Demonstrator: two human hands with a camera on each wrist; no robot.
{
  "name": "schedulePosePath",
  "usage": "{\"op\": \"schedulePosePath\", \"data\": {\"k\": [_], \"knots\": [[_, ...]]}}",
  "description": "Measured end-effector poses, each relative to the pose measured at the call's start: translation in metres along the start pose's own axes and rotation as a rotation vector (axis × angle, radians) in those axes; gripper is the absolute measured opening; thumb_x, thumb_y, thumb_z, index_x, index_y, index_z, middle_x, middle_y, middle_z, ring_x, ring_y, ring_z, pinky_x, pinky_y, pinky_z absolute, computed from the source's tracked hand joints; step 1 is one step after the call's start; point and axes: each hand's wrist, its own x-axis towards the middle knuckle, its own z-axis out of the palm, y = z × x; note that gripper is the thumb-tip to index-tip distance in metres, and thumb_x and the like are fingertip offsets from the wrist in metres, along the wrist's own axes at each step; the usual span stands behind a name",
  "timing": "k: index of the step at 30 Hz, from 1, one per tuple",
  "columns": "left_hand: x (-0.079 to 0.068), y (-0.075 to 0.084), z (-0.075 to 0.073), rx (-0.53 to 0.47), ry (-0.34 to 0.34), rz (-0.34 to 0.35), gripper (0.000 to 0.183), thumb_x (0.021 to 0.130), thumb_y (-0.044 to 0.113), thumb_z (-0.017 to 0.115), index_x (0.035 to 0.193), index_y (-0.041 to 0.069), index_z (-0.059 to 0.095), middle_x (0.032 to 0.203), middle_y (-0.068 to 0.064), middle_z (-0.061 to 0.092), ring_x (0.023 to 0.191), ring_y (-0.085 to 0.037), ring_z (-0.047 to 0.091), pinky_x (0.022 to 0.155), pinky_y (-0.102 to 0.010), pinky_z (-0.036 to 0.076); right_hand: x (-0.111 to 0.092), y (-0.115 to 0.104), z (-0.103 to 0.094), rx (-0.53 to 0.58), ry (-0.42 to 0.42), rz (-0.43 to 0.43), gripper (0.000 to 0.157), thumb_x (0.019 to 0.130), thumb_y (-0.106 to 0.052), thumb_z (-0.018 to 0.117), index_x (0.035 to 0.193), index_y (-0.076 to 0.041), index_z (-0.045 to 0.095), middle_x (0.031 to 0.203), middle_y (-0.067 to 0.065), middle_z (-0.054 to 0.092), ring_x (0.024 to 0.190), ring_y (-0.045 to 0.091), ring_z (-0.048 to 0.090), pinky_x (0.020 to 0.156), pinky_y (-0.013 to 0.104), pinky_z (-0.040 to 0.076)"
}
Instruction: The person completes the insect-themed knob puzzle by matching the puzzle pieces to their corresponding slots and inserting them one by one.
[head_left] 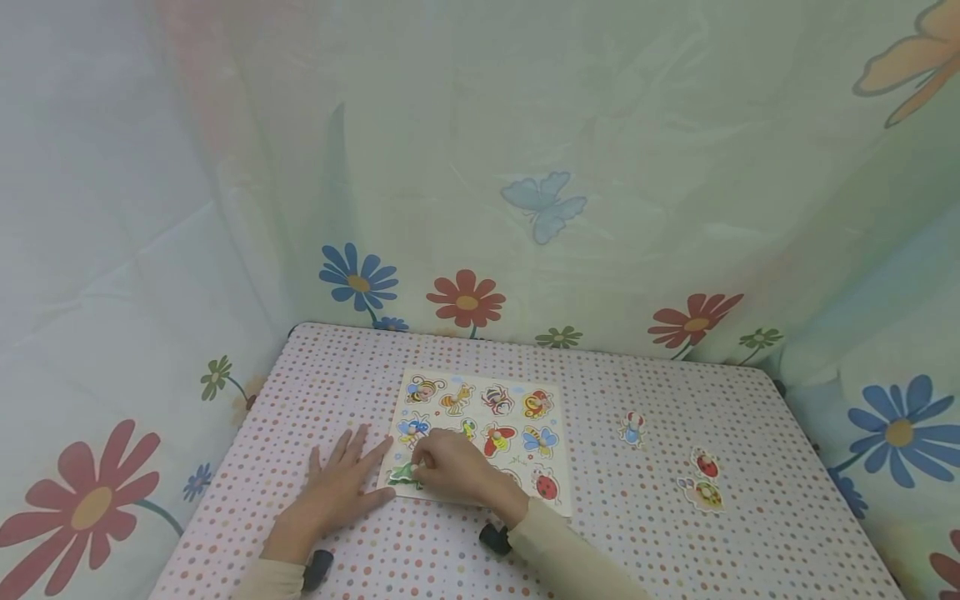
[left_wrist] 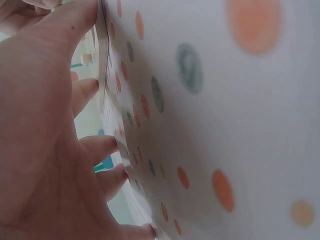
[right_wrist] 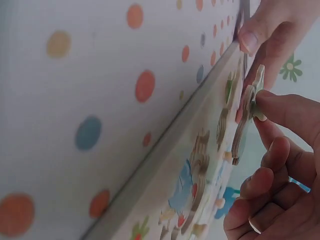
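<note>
A wooden knob puzzle board (head_left: 480, 379) with insect pictures lies on the table. Over its near left corner my right hand (head_left: 461, 471) pinches a green puzzle piece (head_left: 402, 475) by its knob, between thumb and forefinger. In the right wrist view this piece (right_wrist: 243, 125) is tilted and raised off the board; its picture is mostly hidden. The other fingers of that hand curl loosely. My left hand (head_left: 333, 492) rests with spread fingers on the table at the board's left edge, and its thumb (left_wrist: 75, 27) touches that edge.
Right of the board lie three loose pieces: a blue-bodied insect (head_left: 632, 429), a ladybird (head_left: 706, 462) and a yellow-green insect (head_left: 702, 494). A dotted cloth (head_left: 600, 542) covers the table. Flowered curtains (head_left: 420, 125) stand behind and at both sides.
</note>
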Motion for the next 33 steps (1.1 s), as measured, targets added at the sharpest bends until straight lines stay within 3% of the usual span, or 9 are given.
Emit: {"op": "schedulePosePath", "data": {"k": [12,33], "knots": [[-0.0005,-0.0006,0.0004,-0.004,0.000,0.007,0.078,0.092,0.063,0.059,0.157,0.029,0.035,0.165,-0.016,0.015,0.149,-0.043,0.011,0.108,-0.078,0.001,0.0051,-0.0022,0.0088,-0.066,-0.036,0.000,0.008,0.087,-0.022,0.076,0.094,-0.019,0.074,0.076,-0.014,0.052,0.068,0.003,0.048,0.061,0.018,0.043],[0.0002,0.0009,-0.0018,0.011,-0.013,-0.006,0.079,0.091,0.064,0.059,0.157,0.029,0.035,0.165,-0.016,0.015,0.149,-0.043,0.011,0.108,-0.077,0.000,0.0068,-0.0042,0.0081,-0.077,-0.055,-0.007,0.006,0.088,-0.021,0.074,0.094,-0.019,0.073,0.077,-0.014,0.052,0.067,0.002,0.047,0.061,0.019,0.043]]}}
